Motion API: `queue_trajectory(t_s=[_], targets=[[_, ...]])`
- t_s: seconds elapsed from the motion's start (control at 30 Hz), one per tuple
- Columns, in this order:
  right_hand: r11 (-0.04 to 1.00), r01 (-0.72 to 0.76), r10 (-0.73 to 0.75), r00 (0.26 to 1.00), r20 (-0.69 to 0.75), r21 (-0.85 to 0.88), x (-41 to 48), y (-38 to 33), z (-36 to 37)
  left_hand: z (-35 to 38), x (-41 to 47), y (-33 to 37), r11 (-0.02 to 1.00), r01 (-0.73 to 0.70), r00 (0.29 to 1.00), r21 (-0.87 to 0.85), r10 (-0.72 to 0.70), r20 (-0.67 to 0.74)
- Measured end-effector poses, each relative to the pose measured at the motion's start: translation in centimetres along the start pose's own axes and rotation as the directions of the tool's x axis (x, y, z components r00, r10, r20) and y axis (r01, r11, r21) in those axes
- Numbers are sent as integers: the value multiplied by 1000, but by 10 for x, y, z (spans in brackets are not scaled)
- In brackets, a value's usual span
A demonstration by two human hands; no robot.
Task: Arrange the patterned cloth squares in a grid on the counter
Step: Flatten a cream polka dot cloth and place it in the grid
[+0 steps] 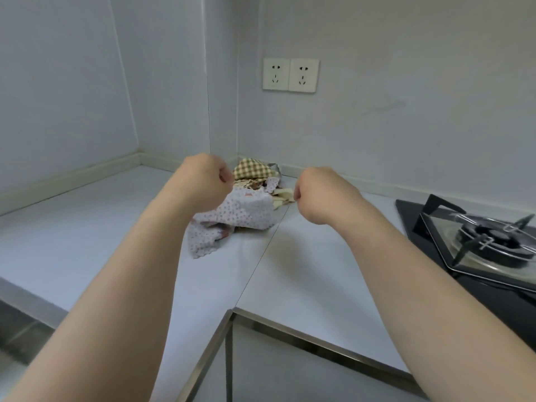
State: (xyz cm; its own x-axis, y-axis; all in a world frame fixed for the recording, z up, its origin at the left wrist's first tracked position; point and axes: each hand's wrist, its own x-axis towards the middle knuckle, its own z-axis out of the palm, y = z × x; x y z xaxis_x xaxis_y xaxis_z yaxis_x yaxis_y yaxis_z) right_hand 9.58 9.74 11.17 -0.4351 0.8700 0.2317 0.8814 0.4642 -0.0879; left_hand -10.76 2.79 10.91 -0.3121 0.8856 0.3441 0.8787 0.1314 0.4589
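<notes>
Hovering at the cloth pile (249, 210) on the surface (304, 271), my left hand (203, 184) and right hand (319, 195), fingers (224, 177) curled, grip unclear.

In counter (87, 242) corner: crumpled pile of cloth squares (246, 210). Close over it, both curled: left hand (203, 184), right hand (322, 195). At right: gas hob (493, 245).

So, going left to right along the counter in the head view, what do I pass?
Left hand → crumpled heap of patterned cloth squares → right hand → black glass gas hob with metal burner.
</notes>
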Motion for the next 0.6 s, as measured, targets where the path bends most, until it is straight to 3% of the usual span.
queue_trajectory(t_s=[0.4, 0.5, 0.6], targets=[[996, -73, 75, 996, -49, 51, 63, 12, 22, 31, 9, -2, 992, -76, 997, -105, 73, -34], [996, -84, 84, 995, 45, 3, 78, 24, 56, 42, 10, 1, 987, -101, 995, -123, 97, -38], [1000, 19, -19, 985, 173, 5, 95, 38, 93, 50, 10, 3, 988, -107, 994, -110, 105, -25]])
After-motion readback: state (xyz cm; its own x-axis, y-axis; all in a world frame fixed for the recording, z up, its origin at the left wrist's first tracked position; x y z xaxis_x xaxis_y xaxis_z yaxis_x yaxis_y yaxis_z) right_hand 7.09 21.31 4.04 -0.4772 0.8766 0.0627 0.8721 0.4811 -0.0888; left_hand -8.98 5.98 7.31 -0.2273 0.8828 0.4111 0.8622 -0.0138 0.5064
